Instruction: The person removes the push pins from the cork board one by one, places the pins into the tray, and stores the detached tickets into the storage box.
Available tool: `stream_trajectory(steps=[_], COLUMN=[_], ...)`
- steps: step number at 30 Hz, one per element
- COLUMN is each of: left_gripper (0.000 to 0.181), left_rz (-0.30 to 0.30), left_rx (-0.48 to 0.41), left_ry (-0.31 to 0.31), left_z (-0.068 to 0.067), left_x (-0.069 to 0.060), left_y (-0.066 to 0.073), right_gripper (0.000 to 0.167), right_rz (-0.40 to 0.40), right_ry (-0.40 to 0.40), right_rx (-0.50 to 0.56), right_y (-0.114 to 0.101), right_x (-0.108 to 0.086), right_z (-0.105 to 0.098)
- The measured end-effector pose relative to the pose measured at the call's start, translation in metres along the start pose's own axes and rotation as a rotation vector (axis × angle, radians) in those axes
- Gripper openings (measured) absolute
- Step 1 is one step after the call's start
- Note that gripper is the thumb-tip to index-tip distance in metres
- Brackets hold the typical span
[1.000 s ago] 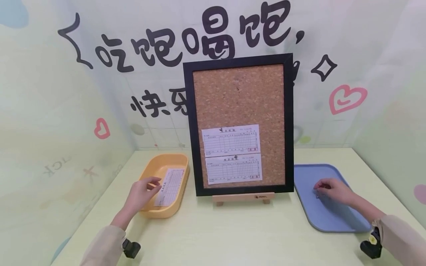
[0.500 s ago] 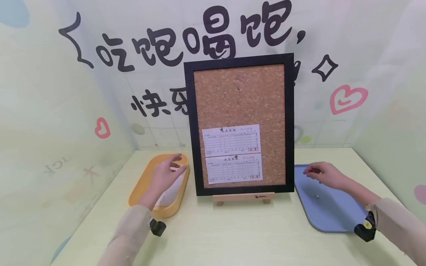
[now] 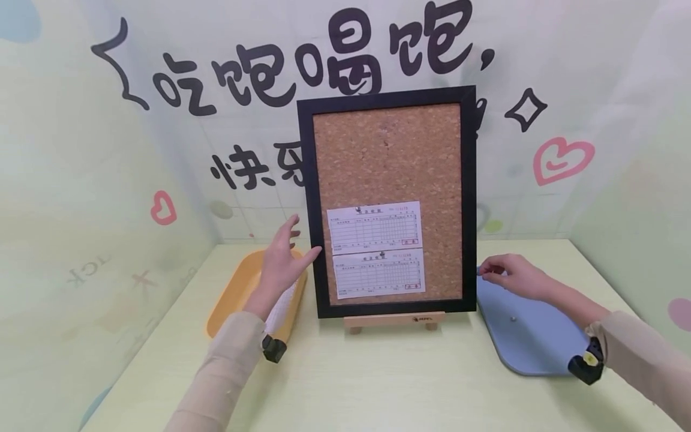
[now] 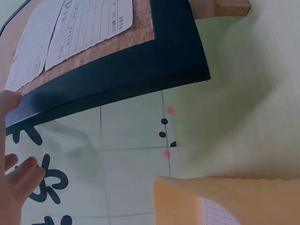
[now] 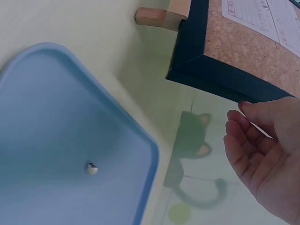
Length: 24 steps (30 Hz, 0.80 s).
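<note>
A corkboard [image 3: 388, 156] in a black frame stands upright on a small wooden stand [image 3: 394, 319]. Two printed receipt slips, an upper slip [image 3: 375, 225] and a lower slip [image 3: 379, 276], are pinned low on it. At the frame's left side is my left hand [image 3: 282, 265], thumb touching the edge and fingers extended behind it, as the left wrist view shows. My right hand [image 3: 513, 276] is at the frame's lower right edge. Its thumb tip [image 5: 243, 107] meets the edge, fingers loosely bent; nothing shows between them.
A yellow tray [image 3: 229, 297] on the left holds another slip [image 3: 283, 307], partly hidden by my left arm. Over on the right lies a blue tray [image 3: 531, 354] with a small pushpin [image 5: 92, 168] on it. Printed walls enclose the table.
My left hand has risen from over the yellow tray to the frame's left edge. My right hand has left the blue tray's middle for the frame's right edge; a pushpin remains on the tray.
</note>
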State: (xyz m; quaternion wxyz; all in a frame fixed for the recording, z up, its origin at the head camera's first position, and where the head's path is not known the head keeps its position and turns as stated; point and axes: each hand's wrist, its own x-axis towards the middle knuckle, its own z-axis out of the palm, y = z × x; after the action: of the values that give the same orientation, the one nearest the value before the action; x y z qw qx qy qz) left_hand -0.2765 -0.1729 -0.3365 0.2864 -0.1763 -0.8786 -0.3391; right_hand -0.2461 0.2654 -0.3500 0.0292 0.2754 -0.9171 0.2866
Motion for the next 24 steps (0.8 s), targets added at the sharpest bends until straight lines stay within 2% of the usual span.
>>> stream_trajectory(steps=[2, 5, 13, 24], left_gripper=[0.077, 0.08, 0.092, 0.097], left_rz=[0.056, 0.083, 0.022, -0.001], left_rx=[0.023, 0.053, 0.089, 0.079], left_ry=[0.036, 0.057, -0.004, -0.008], left_z=[0.004, 0.009, 0.02, 0.028], left_x=[0.001, 0.003, 0.006, 0.007], left_y=[0.001, 0.004, 0.014, 0.014], right_gripper=[0.005, 0.005, 0.005, 0.006], right_rz=[-0.027, -0.029, -0.021, -0.033], right_ry=[0.014, 0.03, 0.051, 0.005], right_rx=[-0.019, -0.055, -0.083, -0.066], right_y=[-0.004, -0.009, -0.023, -0.059], right_x=[0.004, 0.009, 0.021, 0.054], right_z=[-0.003, -0.01, -0.024, -0.027])
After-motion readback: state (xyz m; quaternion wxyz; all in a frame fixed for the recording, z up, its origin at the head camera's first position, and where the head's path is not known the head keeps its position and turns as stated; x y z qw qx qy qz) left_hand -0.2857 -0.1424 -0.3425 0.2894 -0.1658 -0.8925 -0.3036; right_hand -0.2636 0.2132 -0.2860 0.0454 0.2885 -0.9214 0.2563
